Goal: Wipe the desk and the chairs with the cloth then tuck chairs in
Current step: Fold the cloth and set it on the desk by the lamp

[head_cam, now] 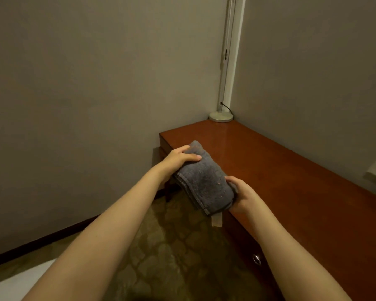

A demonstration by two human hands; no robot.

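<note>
Firmly, left hand (178, 159) and right hand (244, 195) grip the cloth (206, 181), lengthwise far-left to near-right.

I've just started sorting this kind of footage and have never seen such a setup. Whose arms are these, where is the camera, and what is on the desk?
There is no machine here. The one picture comes from a camera worn on a person's head, looking forward and down, so the two bare arms reaching out are that person's own. The left hand and the right hand each grip one end of a folded grey cloth, holding it at the front edge of a reddish wooden desk. I cannot tell whether the cloth touches the wood. In the far corner of the desk, where two walls meet, stands a lamp with a round pale base. Below the arms is patterned carpet.
</note>
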